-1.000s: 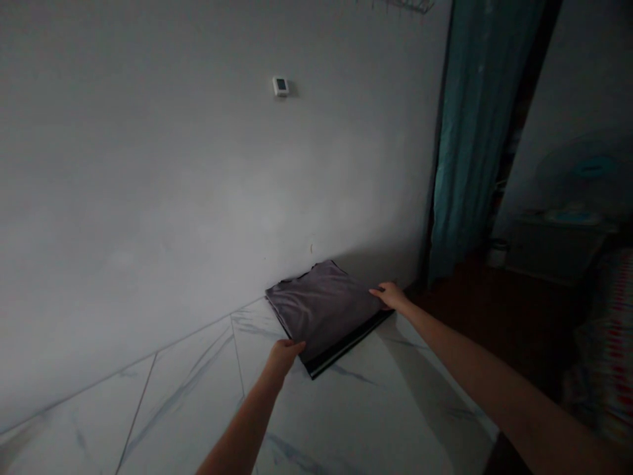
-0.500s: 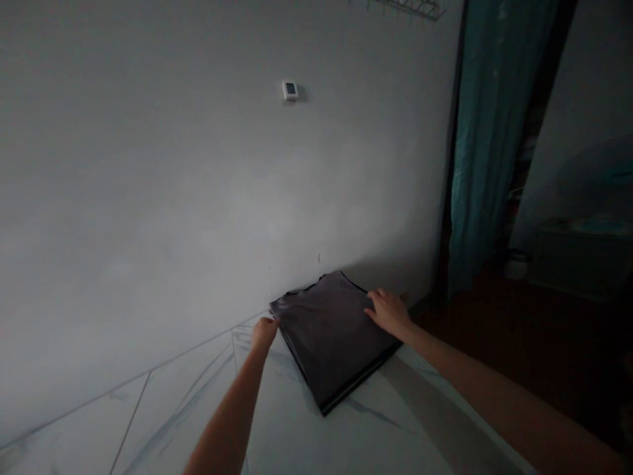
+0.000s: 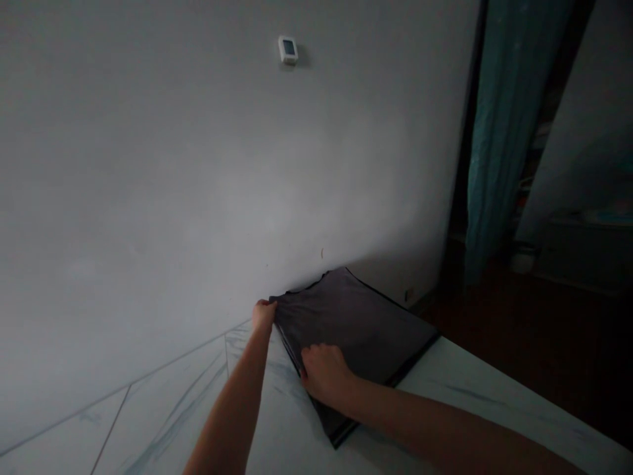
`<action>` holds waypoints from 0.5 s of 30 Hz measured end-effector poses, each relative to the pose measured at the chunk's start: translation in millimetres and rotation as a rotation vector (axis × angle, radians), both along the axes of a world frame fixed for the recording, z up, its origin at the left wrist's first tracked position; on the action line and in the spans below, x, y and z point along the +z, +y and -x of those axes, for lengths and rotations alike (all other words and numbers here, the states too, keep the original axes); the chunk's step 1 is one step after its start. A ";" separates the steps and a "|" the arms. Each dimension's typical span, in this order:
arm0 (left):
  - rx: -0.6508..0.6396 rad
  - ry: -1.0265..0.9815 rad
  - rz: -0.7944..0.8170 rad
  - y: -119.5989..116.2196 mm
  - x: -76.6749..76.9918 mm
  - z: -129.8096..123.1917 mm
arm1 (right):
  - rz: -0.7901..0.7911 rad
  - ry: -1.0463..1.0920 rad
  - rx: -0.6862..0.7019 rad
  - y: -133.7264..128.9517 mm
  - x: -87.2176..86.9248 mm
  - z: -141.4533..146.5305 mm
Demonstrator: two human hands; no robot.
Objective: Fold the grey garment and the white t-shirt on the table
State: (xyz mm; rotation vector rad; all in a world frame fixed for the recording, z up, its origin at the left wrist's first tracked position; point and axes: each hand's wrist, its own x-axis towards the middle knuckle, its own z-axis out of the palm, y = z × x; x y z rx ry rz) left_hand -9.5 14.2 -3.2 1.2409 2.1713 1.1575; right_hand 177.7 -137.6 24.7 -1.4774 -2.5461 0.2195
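A dark grey folded cloth (image 3: 376,323) with black edging lies on a white marble-patterned surface, its back edge close to the wall. My left hand (image 3: 264,314) pinches its left back corner between thumb and fingers. Over the front left part of the cloth is my right hand (image 3: 326,373), its fingers curled at the left edge and closed on the fabric there. The right forearm crosses in front of the cloth and hides part of its front edge. What kind of item the cloth is, I cannot tell.
The grey wall (image 3: 198,185) rises directly behind the marbled surface (image 3: 173,422). A small white device with a screen (image 3: 288,50) is fixed on it. To the right hangs a teal curtain (image 3: 509,132), with a dark reddish floor (image 3: 524,323) and a small bin (image 3: 523,257) beyond.
My right hand has moved left from the cloth's right side to its left edge, and its fingers have curled. My left hand still pinches the corner. The view has tipped slightly downward.
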 end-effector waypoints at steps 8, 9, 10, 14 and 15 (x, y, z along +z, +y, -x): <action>0.023 -0.024 0.010 -6.8 7.0 -0.1 | -0.037 0.097 0.075 6.9 -8.4 -8.5; 0.030 -0.006 0.021 -9.8 6.8 -0.1 | -0.021 0.071 0.092 6.0 -8.2 -8.7; 0.036 0.019 0.029 -13.3 7.0 -0.2 | -0.004 0.045 0.107 5.2 -7.5 -8.6; 0.066 0.160 0.027 -28.9 14.1 -10.0 | 0.061 0.038 0.153 9.8 0.3 -10.5; 0.082 0.197 0.013 -33.2 16.8 -17.3 | 0.052 0.072 0.143 14.2 2.9 -12.6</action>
